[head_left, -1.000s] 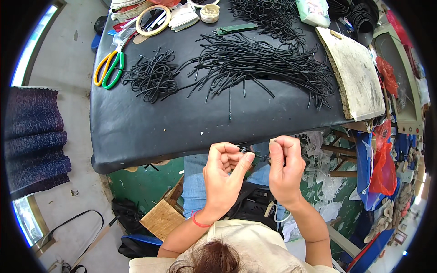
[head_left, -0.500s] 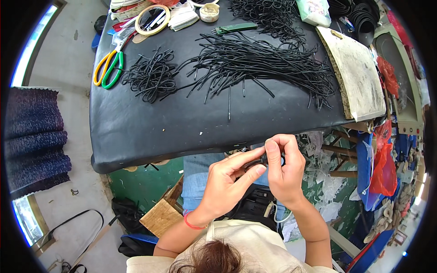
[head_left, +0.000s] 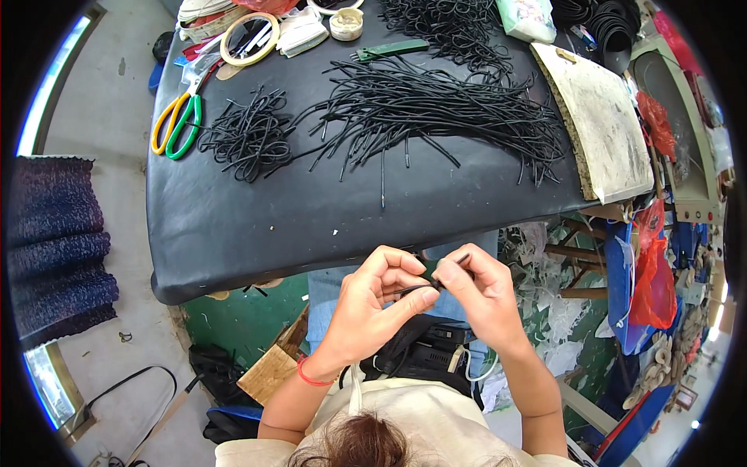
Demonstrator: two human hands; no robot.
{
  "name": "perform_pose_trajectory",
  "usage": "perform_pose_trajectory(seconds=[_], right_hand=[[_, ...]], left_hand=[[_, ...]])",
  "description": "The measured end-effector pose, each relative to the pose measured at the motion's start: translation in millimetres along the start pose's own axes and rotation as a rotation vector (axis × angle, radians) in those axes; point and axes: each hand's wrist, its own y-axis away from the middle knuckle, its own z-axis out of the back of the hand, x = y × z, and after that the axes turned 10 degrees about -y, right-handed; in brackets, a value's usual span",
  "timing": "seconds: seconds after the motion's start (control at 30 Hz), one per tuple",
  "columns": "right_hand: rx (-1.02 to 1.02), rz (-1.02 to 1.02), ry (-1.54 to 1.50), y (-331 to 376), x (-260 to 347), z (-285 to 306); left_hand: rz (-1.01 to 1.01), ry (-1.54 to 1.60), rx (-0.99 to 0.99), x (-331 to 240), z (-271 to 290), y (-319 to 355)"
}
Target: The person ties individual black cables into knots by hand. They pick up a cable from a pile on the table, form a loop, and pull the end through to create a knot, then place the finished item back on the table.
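Just off the table's near edge, above my lap, my two hands meet over a thin black cord (head_left: 416,288). My left hand (head_left: 377,300) pinches it between thumb and fingers. The fingers of my right hand (head_left: 476,292) are closed on the cord's other part, and a short dark end sticks up by the forefinger. How the cord runs between the fingertips is mostly hidden. On the table beyond, a long bundle of similar black cords (head_left: 436,113) lies spread out. Left of it sits a smaller heap of looped black cords (head_left: 249,136).
Scissors with yellow and green handles (head_left: 177,128) lie at the table's left. Behind are a round hoop (head_left: 250,39), a small tub (head_left: 346,25) and a green tool (head_left: 393,50). A pale worn board (head_left: 603,124) lies at the right edge of the black table (head_left: 233,241).
My left fingers have lifted and curled, and my right hand has tilted inward. The cord now shows between the hands. The whole view has shifted slightly.
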Motion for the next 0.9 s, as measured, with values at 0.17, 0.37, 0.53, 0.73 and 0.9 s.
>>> perform_pose_trajectory(seconds=[0.17,0.37,0.53,0.73,0.9], right_hand=[[-0.032,0.072,0.006,-0.5,-6.8,1.2],[-0.099,0.130,-0.033,-0.4,-7.9,-3.8],[-0.147,0.166,0.012,-0.4,-1.4,-4.7],[-0.201,0.076,-0.117,-5.1,-6.9,-4.1],[-0.217,0.110,-0.144,-12.4,3.2,-4.4]], left_hand=[[0.109,-0.060,0.125,1.3,6.8,0.0],[0.154,0.173,0.039,-10.3,-6.5,5.3],[0.049,0.195,-0.037,0.4,-13.4,11.3],[-0.048,0.117,-0.131,12.9,-20.0,17.3],[-0.034,0.095,-0.131,-1.6,-17.0,8.2]])
